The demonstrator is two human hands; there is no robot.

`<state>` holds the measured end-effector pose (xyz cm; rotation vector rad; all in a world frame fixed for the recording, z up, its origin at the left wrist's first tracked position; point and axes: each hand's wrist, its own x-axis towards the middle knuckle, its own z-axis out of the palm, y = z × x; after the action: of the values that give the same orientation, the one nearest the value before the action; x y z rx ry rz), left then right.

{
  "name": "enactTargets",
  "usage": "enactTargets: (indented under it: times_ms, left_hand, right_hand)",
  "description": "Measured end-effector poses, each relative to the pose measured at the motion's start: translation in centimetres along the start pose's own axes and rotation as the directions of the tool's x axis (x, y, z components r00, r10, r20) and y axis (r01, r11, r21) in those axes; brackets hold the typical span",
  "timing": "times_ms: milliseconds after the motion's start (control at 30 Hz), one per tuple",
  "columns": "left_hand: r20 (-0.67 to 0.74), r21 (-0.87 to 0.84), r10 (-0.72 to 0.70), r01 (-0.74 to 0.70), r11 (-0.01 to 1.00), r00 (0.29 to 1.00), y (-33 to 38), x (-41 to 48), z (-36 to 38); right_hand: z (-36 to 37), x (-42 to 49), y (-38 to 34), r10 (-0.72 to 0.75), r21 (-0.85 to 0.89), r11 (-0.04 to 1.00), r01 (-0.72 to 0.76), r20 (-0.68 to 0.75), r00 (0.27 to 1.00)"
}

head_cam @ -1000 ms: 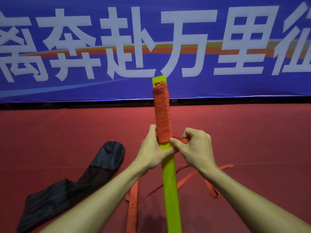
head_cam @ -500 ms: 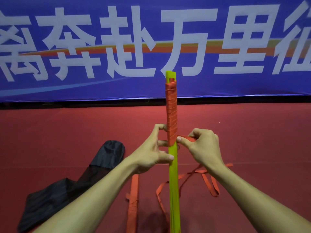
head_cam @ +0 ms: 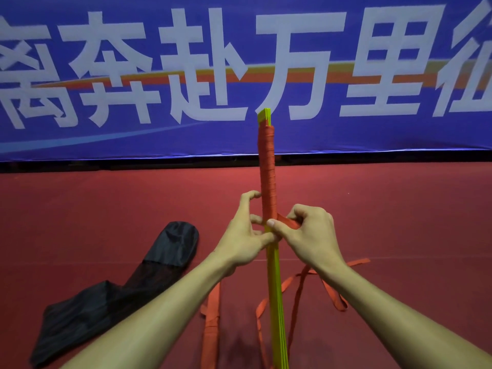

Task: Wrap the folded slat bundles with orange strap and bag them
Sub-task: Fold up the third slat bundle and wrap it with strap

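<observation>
Gripping the slat bundle [head_cam: 275, 288], left hand [head_cam: 243, 241] meets right hand [head_cam: 311, 235] pinching orange strap [head_cam: 267, 177]; a black bag [head_cam: 119, 294] lies left on red carpet [head_cam: 106, 203], blue banner [head_cam: 399, 134] behind.

text: 奔赴万里 | white characters | on: blue banner [head_cam: 372, 138] | edge characters cut off

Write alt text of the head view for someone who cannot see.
A person's left-hand grip holds a long lime slat bundle, its upper part wrapped in orange strap; the right-hand grip pinches the strap's free length. A black bag lies left on red floor, under a blue banner.
</observation>
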<state>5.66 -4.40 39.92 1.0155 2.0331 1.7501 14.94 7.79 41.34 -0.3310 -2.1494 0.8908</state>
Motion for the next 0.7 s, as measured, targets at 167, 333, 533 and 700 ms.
enactTargets:
  times_ms: [167, 333, 533, 700]
  left_hand:
    - [-0.058, 0.081, 0.074, -0.07, 0.994, 0.996, 0.3, -0.2, 0.0]
    - [0.161, -0.062, 0.032, -0.022, 0.998, 0.987, 1.0, -0.3, -0.2]
    - [0.395, -0.167, 0.056, 0.012, 0.986, 0.917, 0.5, -0.6, -1.5]
    - [0.366, -0.132, 0.059, -0.011, 0.991, 0.929, 0.9, -0.9, -1.2]
  right_hand:
    - [0.0, 0.2, 0.2, -0.023, -0.036, 0.999, 0.022, -0.028, 0.999]
    - [-0.4, 0.3, 0.8, 0.032, -0.023, 0.999, -0.034, -0.051, 0.998]
    - [-1.1, 0.4, 1.5, 0.066, 0.018, 0.998, -0.065, -0.05, 0.997]
    - [-1.4, 0.7, 1.7, 0.107, 0.001, 0.994, -0.108, -0.082, 0.991]
